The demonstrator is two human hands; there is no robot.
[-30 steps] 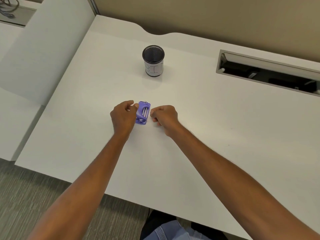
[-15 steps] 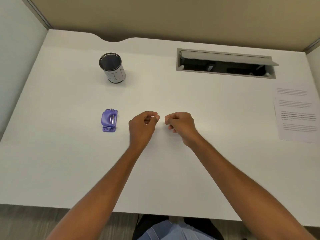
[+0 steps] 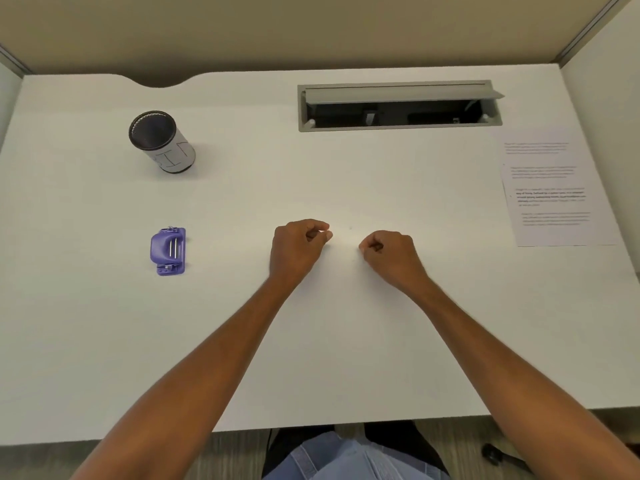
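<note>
A small purple hole punch (image 3: 168, 251) lies on the white desk (image 3: 207, 341), left of centre, with nothing touching it. My left hand (image 3: 298, 251) rests on the desk well to the right of the punch, its fingers curled and the thumb against the index finger. My right hand (image 3: 389, 254) sits a short gap further right, curled the same way. Nothing shows in either hand.
A black mesh pen cup (image 3: 162, 142) wrapped in white paper stands at the back left. An open grey cable hatch (image 3: 398, 105) is set into the desk at the back. A printed sheet (image 3: 550, 192) lies at the right edge. Partition walls enclose the desk.
My left hand let go of the purple punch and both hands moved right, away from it. The view swung right, bringing the printed sheet into sight.
</note>
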